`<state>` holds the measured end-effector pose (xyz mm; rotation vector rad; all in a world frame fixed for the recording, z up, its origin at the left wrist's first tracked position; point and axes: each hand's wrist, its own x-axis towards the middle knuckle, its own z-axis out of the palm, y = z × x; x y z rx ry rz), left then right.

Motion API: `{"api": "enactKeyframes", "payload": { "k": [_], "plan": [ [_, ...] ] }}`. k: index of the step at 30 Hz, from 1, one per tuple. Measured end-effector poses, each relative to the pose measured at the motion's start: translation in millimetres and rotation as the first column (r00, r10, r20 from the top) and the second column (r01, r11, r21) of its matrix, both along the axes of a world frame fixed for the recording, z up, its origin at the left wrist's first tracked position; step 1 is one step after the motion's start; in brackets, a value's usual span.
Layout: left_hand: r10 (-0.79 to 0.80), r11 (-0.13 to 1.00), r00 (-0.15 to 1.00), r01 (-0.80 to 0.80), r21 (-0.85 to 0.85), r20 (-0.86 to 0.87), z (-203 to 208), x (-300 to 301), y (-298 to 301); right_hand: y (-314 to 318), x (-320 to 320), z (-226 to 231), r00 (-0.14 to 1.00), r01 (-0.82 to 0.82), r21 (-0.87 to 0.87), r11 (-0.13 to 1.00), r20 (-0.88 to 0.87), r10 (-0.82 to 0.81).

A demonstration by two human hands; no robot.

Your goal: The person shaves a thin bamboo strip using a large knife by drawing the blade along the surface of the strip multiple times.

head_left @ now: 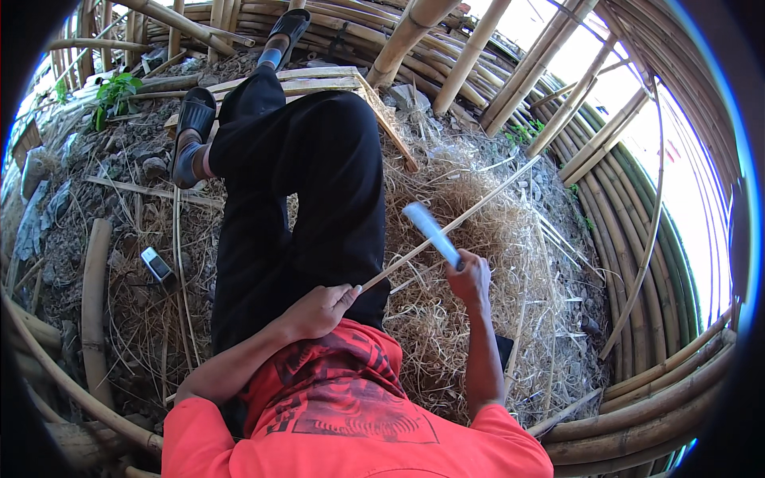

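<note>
a long thin bamboo strip (446, 231) runs diagonally from the lap up toward the right. the left hand (315, 309) pinches its near end against the thigh of the black trousers (295, 199). the right hand (470, 279) is clenched on a knife (432, 233) whose pale blade lies across the strip midway. this looks like the shaving step, and the next stroke would call for a steady pull along the strip, away from the legs. pale shavings (478, 319) cover the ground just right of the knee. open room lies to the right, hemmed by curved bamboo poles (637, 398). a small dark device (157, 264) lies well to the left.
</note>
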<state>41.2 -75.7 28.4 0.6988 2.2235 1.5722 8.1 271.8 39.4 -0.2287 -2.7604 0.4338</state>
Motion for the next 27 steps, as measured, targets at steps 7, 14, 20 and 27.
{"api": "enactKeyframes", "payload": {
  "k": [7, 14, 20, 27],
  "plan": [
    [-0.058, 0.996, 0.998, 0.059, -0.065, 0.020, 6, 5, -1, 65, -12, 0, 0.973, 0.070, -0.104, 0.992, -0.210, -0.091],
    [-0.171, 0.979, 0.942, 0.130, 0.156, 0.290, -8, -4, -3, -15, 16, 10, 0.993, -0.066, -0.206, 0.976, 0.081, 0.085],
    [-0.272, 0.959, 0.888, 0.216, 0.184, 0.372, -8, -10, -1, -92, 47, 4, 0.942, -0.307, -0.064, 0.949, 0.124, 0.313],
    [-0.352, 0.922, 0.845, 0.239, 0.305, 0.403, -8, -13, -3, -98, 40, 4, 0.945, -0.291, -0.045, 0.956, 0.139, 0.295]
  ]
}}
